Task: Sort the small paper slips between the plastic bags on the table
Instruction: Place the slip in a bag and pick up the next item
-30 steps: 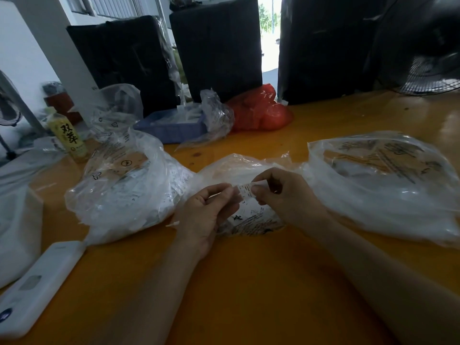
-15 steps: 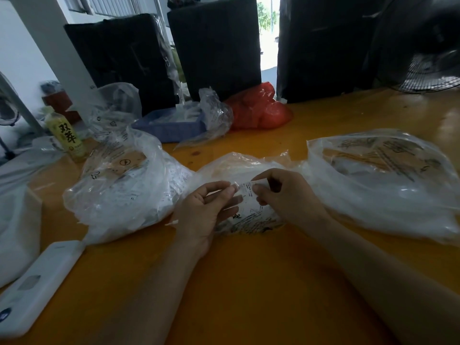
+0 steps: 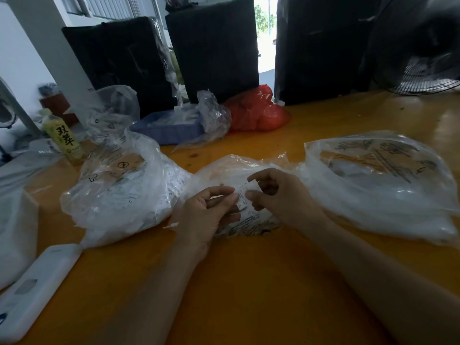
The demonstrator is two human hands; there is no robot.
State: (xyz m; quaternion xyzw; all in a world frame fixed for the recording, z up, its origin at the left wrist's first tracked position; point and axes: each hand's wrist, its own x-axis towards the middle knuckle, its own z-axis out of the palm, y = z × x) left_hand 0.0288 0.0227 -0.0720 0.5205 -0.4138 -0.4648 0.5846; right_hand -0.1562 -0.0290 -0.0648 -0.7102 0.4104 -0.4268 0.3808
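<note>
A small white paper slip (image 3: 245, 194) with black print is held up between both hands over the middle plastic bag (image 3: 229, 170). My right hand (image 3: 281, 197) pinches the slip's right edge with thumb and forefinger. My left hand (image 3: 206, 215) has its fingertips at the slip's left edge, fingers bent. A full clear bag of slips (image 3: 119, 192) lies to the left, and a wider clear bag (image 3: 383, 185) lies to the right. All rest on the orange table (image 3: 261, 282).
A white flat device (image 3: 32, 290) lies at the front left beside a white bag (image 3: 12, 235). A yellow bottle (image 3: 65, 138), a blue tray (image 3: 169, 130) under crumpled plastic and a red bag (image 3: 258, 113) sit behind. Black boxes (image 3: 214, 48) and a fan (image 3: 420, 46) stand at the back.
The slip has been raised and turned a little between the hands; my left fingers shifted along its left edge. The bags have not moved.
</note>
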